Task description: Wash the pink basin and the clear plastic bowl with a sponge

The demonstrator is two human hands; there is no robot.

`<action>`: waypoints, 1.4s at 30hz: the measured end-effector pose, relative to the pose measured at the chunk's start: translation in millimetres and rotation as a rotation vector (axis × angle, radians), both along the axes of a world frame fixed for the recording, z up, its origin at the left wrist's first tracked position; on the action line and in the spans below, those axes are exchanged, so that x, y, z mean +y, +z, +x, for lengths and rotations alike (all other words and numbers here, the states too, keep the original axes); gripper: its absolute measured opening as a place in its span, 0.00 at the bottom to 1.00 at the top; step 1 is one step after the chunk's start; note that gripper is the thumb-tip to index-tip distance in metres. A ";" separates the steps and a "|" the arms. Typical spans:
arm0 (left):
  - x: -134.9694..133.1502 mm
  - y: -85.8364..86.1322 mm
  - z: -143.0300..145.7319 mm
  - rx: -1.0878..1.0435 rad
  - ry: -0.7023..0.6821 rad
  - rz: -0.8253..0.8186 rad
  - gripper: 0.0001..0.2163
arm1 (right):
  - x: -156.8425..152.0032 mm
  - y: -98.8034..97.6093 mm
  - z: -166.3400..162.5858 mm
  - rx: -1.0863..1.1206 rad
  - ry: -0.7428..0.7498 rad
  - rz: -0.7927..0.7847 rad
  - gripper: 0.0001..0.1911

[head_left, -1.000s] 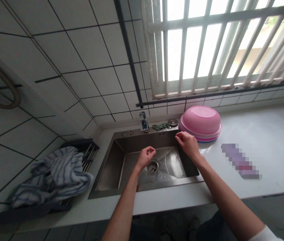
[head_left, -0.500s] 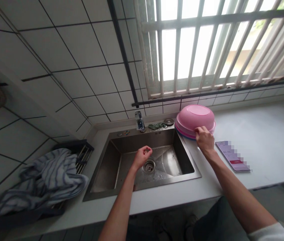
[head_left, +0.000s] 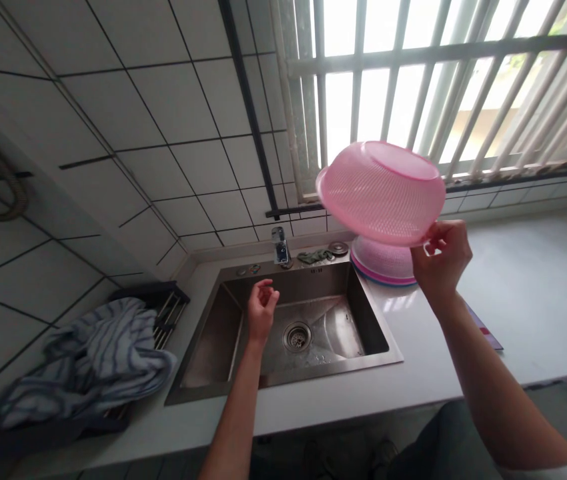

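Observation:
My right hand (head_left: pixel 441 260) grips the rim of a pink perforated colander (head_left: pixel 381 190) and holds it upside down in the air, above the counter. Below it a pink basin (head_left: pixel 381 267) still lies upturned on the white counter (head_left: pixel 513 300), right of the sink. My left hand (head_left: pixel 262 310) hovers over the steel sink (head_left: pixel 283 333) with its fingers loosely curled and nothing in it. The sink's drain (head_left: pixel 297 337) lies just right of that hand.
A tap (head_left: pixel 279 245), a green cloth (head_left: pixel 316 255) and a drain plug (head_left: pixel 338 248) sit behind the sink. A striped towel (head_left: pixel 88 360) covers a dark rack at the left. A flat purple card (head_left: pixel 483 328) lies on the counter by my right forearm. Barred window above.
My right hand went from the sink's edge to the pink stack, took the colander by its rim and lifted it off the basin. My left hand rose a little and loosened.

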State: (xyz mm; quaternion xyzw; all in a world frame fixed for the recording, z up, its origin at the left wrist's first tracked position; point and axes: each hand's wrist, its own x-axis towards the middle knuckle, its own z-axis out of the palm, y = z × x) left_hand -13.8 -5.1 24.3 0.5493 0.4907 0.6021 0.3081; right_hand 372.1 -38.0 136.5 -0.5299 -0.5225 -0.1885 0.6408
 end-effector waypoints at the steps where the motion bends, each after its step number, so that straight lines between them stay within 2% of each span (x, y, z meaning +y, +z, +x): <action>1: -0.7 9.7 -7.5 -0.016 0.072 0.053 0.16 | -10.3 1.7 -5.2 -0.024 0.013 -0.018 0.06; 4: 6.9 45.7 -30.3 0.051 0.288 0.221 0.12 | -28.5 -7.7 -24.4 -0.174 0.177 -0.241 0.10; 7: 33.2 82.3 -40.6 0.244 0.390 0.338 0.11 | -20.1 -40.2 -58.2 -0.332 0.393 -0.616 0.07; 8: 45.4 91.6 -39.5 0.344 0.378 0.339 0.12 | -12.1 -54.3 -72.1 -0.364 0.406 -0.731 0.07; 10: 71.7 103.1 -31.2 0.548 0.254 0.319 0.15 | 7.7 -82.7 -100.1 -0.418 0.375 -0.953 0.06; 13: 107.0 103.8 -12.6 0.828 0.028 0.311 0.21 | 36.1 -114.9 -132.6 -0.416 0.334 -1.146 0.07; 15: 123.1 98.4 -3.1 0.907 -0.031 0.296 0.19 | 49.5 -126.4 -144.7 -0.385 0.322 -1.204 0.09; 19: 137.4 90.4 3.8 0.931 -0.029 0.267 0.17 | 64.5 -135.5 -152.5 -0.342 0.324 -1.215 0.10; 24: 144.7 98.4 7.7 0.883 0.014 0.232 0.16 | 72.7 -146.4 -153.5 -0.251 0.328 -1.183 0.08; 27: 144.6 101.5 6.4 0.863 -0.006 0.226 0.15 | 73.5 -153.6 -154.1 -0.202 0.329 -1.156 0.07; 29: 135.6 95.6 -1.7 0.821 -0.018 0.238 0.18 | 72.8 -157.8 -154.0 -0.181 0.333 -1.143 0.07; 30: 127.4 89.5 -8.2 0.785 0.022 0.223 0.22 | 72.4 -159.7 -153.8 -0.172 0.337 -1.140 0.07; 32: 104.2 71.8 -23.5 0.684 0.173 0.098 0.27 | 72.2 -162.9 -153.6 -0.157 0.349 -1.139 0.06; 33: 90.4 61.0 -30.9 0.660 0.184 0.011 0.28 | 72.4 -164.2 -153.7 -0.149 0.352 -1.138 0.06; 34: 76.2 49.7 -37.0 0.664 0.124 -0.077 0.29 | 72.7 -165.2 -154.2 -0.141 0.355 -1.135 0.05; 36: 50.7 28.3 -43.6 0.733 -0.109 -0.209 0.32 | 73.7 -166.0 -156.3 -0.122 0.354 -1.112 0.04; 37: 40.9 19.0 -43.9 0.766 -0.168 -0.249 0.34 | 74.0 -166.0 -157.9 -0.113 0.358 -1.091 0.04; 38: 33.7 11.1 -42.7 0.795 -0.159 -0.267 0.35 | 74.2 -165.8 -159.5 -0.104 0.370 -1.065 0.04; 40: 26.9 -1.0 -38.8 0.820 -0.041 -0.329 0.29 | 73.8 -165.4 -162.0 -0.088 0.427 -0.993 0.03; 42: 27.4 -9.1 -37.8 0.814 0.021 -0.359 0.23 | 73.0 -166.1 -161.7 -0.083 0.494 -0.913 0.04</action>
